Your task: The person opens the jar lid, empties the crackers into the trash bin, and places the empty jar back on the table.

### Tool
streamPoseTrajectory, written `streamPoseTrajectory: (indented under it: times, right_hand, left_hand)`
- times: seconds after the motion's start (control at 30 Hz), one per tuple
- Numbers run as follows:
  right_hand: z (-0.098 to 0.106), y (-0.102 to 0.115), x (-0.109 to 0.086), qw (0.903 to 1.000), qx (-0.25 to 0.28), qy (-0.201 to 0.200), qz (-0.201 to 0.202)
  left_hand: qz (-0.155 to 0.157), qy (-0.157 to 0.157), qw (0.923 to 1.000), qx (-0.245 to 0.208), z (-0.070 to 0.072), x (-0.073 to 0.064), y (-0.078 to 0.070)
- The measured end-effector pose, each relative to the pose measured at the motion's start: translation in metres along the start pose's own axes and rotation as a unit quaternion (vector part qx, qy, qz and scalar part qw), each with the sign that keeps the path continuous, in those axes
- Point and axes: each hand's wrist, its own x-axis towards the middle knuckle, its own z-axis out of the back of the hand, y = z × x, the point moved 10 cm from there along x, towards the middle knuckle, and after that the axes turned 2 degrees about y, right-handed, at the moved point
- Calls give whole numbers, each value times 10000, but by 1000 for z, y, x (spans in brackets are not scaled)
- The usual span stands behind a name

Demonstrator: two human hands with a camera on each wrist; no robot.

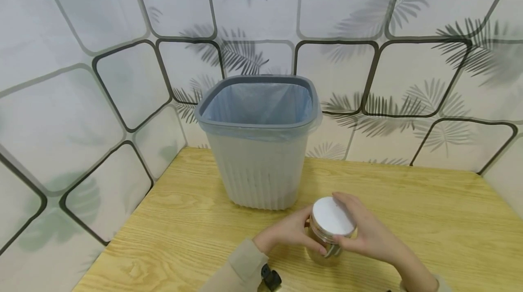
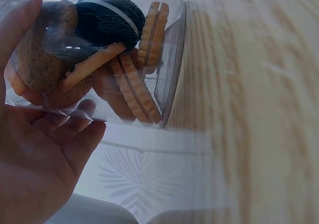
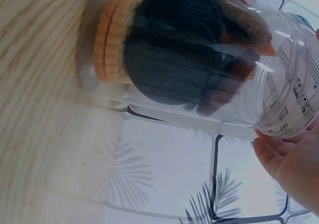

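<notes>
A clear jar (image 1: pixel 320 232) with a white lid (image 1: pixel 333 215) stands on the wooden table, between my two hands. My left hand (image 1: pixel 291 232) grips the jar's body from the left, its thumb and fingers curled round the wall. From the right, my right hand (image 1: pixel 369 235) holds the lid's rim between thumb and fingers. Through the wall, the left wrist view shows a dark sandwich cookie (image 2: pixel 110 22), golden sandwich cookies (image 2: pixel 133 87) and brown speckled cookies (image 2: pixel 45 45). In the right wrist view, a dark round cookie (image 3: pixel 172 45) lies against a golden sandwich cookie (image 3: pixel 112 40).
Behind the jar, to the left, stands a white bin (image 1: pixel 257 169) with a grey rim and a translucent bluish liner (image 1: pixel 261 101). The wood-grain table (image 1: pixel 184 219) ends at patterned hangings (image 1: pixel 261 19) at the back and left. A dark band (image 1: pixel 270 277) sits at the left sleeve.
</notes>
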Motion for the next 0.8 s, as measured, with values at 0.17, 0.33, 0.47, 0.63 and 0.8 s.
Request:
streamPoseTrajectory:
  times: [0.17, 0.33, 0.47, 0.63, 0.8]
  right_hand:
    - [5, 0, 0, 9999, 132, -4, -79]
    - [9, 0, 0, 9998, 182, -8, -75]
    - [15, -3, 0, 9999, 69, -107, -94]
    - [26, -8, -1, 9995, -13, -255, -173]
    - [35, -16, -2, 9984, -255, -432, -245]
  left_hand:
    - [-68, 7, 10000, 24, 0, 0, -2]
    - [-46, 18, 10000, 72, -1, 1, -1]
    - [82, -15, 9999, 68, 0, 1, 2]
    - [201, -26, 9998, 63, 0, 0, 3]
    - [226, -25, 9997, 39, 0, 1, 4]
